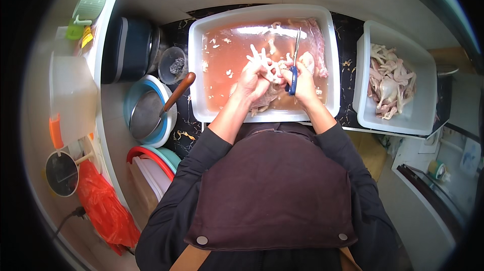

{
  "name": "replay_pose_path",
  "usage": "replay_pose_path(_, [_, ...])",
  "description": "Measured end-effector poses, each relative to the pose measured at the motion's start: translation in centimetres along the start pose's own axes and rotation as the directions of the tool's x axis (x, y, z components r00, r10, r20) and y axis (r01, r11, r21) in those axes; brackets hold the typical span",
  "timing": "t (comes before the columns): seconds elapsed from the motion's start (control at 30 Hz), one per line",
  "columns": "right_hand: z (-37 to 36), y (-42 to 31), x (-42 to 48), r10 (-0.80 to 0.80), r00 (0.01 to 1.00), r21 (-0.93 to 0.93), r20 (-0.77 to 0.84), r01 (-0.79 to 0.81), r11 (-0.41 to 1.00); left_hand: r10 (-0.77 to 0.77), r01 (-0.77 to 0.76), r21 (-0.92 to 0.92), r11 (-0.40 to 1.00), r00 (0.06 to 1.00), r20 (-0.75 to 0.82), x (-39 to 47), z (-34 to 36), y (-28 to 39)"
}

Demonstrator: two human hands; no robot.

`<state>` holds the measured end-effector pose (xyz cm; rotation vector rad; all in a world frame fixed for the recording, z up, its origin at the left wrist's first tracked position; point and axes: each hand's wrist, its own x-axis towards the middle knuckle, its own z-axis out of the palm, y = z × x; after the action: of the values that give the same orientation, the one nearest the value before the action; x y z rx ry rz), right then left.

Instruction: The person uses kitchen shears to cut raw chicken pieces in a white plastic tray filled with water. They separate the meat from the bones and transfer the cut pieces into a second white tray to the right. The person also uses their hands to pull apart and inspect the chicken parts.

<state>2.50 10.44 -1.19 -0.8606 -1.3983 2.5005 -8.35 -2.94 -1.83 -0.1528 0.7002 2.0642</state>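
My left hand (252, 81) grips a pale poultry foot (261, 58), its toes pointing up and away from me. In my right hand (302, 81) is a pair of blue-handled scissors (293, 78), blades pointing away from me; its fingers also reach the near end of the poultry piece. Both hands are over a white plastic tub (194, 63) of reddish water. Scraps of fat or skin float there. A long raw poultry neck or back piece (317, 44) lies along the tub's right side. More raw meat (264, 98) sits in the water below my hands.
To the right, a second white tub (423, 119) holds several raw poultry pieces (389, 85). On the left are a clear cup (163, 64) with a steel scourer, a wooden-handled strainer (147, 114) across a blue-and-white basin (166, 136), and a dark appliance (132, 49). The counter (181, 134) is black marbled.
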Motion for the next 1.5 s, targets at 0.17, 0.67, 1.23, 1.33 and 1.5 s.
replay_pose_path(0.17, [0.2, 0.3, 0.9, -0.087, 0.996, 0.016, -0.016, 0.088, 0.996, -0.021, 0.021, 0.161, 0.987, 1.0, 0.0, -0.9, 2.6, -0.2])
replay_pose_path(0.67, [0.7, -1.7, -2.9, -0.234, 0.965, -0.817, 0.116, 0.227, 0.53, 0.181, -0.132, 0.284, 0.95, 0.971, -0.154, 0.5, 0.1, -0.2])
replay_pose_path(1.23, [1.8, -1.9, -3.9, -0.295, 0.943, -0.919, 0.152, 0.245, 0.308, 0.19, -0.158, 0.19, 0.969, 0.968, -0.166, 0.2, 1.1, -0.3])
replay_pose_path(1.33, [2.0, -2.2, -4.2, -0.273, 0.947, -0.912, 0.168, 0.254, 0.321, 0.2, -0.173, 0.155, 0.973, 0.962, -0.186, 0.1, 1.2, -0.7])
replay_pose_path(1.5, [1.8, -1.5, -4.1, -0.181, 0.972, -0.913, 0.151, 0.207, 0.351, 0.141, -0.123, 0.161, 0.979, 0.984, -0.107, 0.1, -0.1, -0.5])
